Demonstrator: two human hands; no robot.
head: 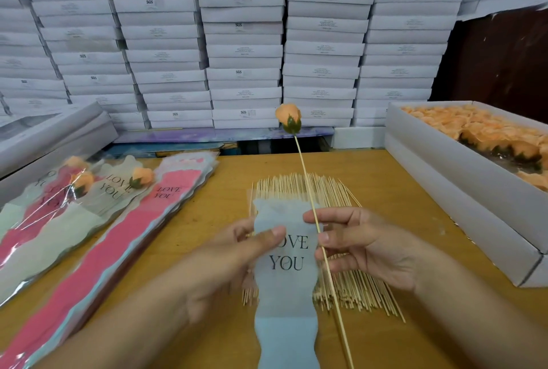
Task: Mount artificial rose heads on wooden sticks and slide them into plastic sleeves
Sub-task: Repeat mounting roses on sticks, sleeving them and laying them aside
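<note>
A peach rose head (288, 117) sits on top of a long wooden stick (308, 190). My right hand (360, 245) pinches the stick at mid-length, to the right of a pale blue plastic sleeve (286, 285) printed "LOVE YOU". My left hand (237, 253) holds the sleeve, thumb on its front near the top edge. The stick runs down alongside the sleeve's right edge, outside it. Under both hands lies a pile of loose wooden sticks (353, 288) on the wooden table (394, 190).
An open white box (462, 179) of peach rose heads (480, 134) stands at the right. At the left lie finished sleeved roses (83, 184) and a stack of pink sleeves (124, 235). A wall of stacked white boxes (243, 42) rises behind the table.
</note>
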